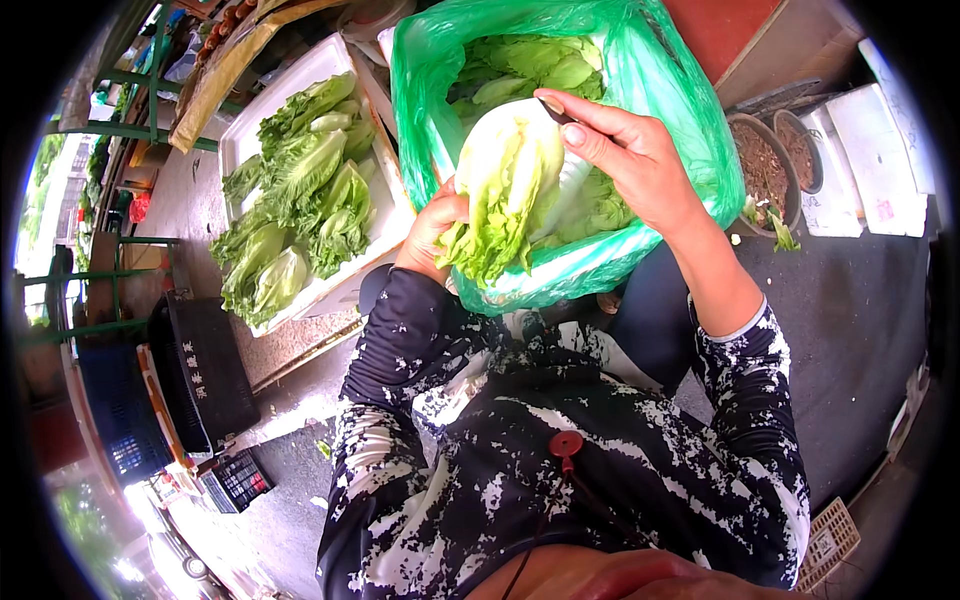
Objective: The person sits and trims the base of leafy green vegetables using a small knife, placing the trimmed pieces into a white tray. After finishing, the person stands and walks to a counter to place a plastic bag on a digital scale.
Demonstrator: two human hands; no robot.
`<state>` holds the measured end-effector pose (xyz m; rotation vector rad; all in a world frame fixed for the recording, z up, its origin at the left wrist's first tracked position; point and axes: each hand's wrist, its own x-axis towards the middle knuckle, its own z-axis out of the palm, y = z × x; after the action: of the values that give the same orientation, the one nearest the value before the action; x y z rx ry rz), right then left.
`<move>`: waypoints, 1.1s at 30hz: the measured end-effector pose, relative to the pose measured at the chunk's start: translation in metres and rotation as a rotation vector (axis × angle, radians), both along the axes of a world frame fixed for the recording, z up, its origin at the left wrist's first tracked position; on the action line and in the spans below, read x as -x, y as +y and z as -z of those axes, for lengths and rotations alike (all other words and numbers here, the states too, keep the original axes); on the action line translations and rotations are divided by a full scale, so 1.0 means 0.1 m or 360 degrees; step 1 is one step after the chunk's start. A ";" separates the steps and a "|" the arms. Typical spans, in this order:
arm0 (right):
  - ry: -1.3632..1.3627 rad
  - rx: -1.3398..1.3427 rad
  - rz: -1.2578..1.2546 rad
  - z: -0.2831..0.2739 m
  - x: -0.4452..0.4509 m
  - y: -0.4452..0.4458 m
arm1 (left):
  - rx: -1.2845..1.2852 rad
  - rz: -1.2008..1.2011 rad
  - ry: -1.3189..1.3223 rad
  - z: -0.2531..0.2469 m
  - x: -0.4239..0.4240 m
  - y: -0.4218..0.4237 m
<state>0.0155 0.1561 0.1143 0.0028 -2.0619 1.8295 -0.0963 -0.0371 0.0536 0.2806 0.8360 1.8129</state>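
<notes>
My left hand (431,234) grips a head of leafy lettuce (510,180) from the side. Its pale base points up and away, and its ruffled green leaves hang toward me. At the base, my right hand (626,146) pinches a small dark object (553,111) between thumb and fingers; it looks like a short blade, but most of it is hidden. Under both hands stands a container lined with a green plastic bag (427,90). More lettuce (532,64) lies inside the bag. To the left, several trimmed lettuce heads (300,187) are piled in a white foam tray (326,64).
Two round tubs (765,161) of brown matter stand at right, with leaf scraps (784,232) beside the larger one. White foam panels (874,161) lean behind them. At left are a black plastic crate (214,367) and green metal rails (150,135). A beige plastic basket (829,544) lies lower right.
</notes>
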 end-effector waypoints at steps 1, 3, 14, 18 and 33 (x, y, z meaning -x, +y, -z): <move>0.0024 0.0031 0.0006 0.02 0.00 0.01 | -0.0007 -0.0002 -0.0012 0.01 -0.01 -0.01; 0.0014 0.0036 0.0023 0.05 -0.01 0.02 | -0.0021 0.0039 -0.0002 0.02 -0.01 -0.03; 0.0023 -0.0062 0.0382 0.26 -0.15 -0.18 | 0.0014 -0.0072 0.0080 0.06 -0.11 0.16; -0.0005 -0.0081 0.0304 0.31 -0.04 -0.25 | 0.0066 -0.0195 0.0286 0.06 -0.15 0.18; 0.0017 -0.0492 0.1460 0.30 -0.29 0.37 | 0.0385 -0.0674 0.0728 -0.14 0.41 -0.78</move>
<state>0.0440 0.1932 0.0848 -0.7166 -1.8363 0.9433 -0.1375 -0.1154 0.0671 0.3902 1.5163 2.0397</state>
